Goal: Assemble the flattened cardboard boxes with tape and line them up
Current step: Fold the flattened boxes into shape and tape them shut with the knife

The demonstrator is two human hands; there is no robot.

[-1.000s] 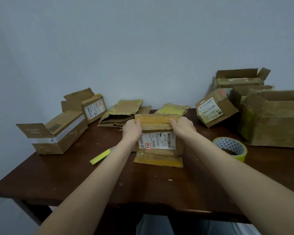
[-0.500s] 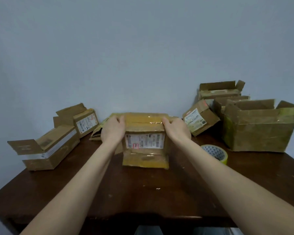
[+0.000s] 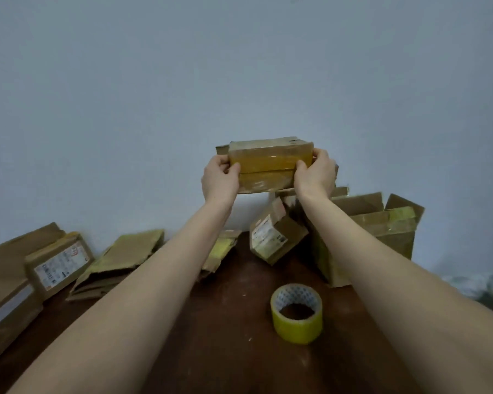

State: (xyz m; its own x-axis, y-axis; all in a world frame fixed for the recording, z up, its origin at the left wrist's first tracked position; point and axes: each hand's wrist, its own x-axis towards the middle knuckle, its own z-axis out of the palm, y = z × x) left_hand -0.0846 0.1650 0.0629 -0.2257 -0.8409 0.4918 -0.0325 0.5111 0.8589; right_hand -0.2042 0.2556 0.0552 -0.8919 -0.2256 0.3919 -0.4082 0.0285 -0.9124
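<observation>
A small taped cardboard box (image 3: 268,166) hangs in the air in front of the wall, its yellow-taped side facing me. My left hand (image 3: 219,180) grips its left end, thumb on the front. My right hand (image 3: 315,174) grips the right end the same way. A roll of yellow tape (image 3: 296,317) stands on the dark wooden table (image 3: 225,336) below, between my forearms. Flattened boxes (image 3: 120,260) lie at the back of the table by the wall.
A small labelled box (image 3: 273,240) leans tilted at the back right. A large open box (image 3: 382,231) stands at the right. Two assembled boxes with labels (image 3: 57,260) sit at the left edge. The wall is close behind.
Both hands have lifted the small box off the table, up and toward the right. The view has shifted right and closer to the table.
</observation>
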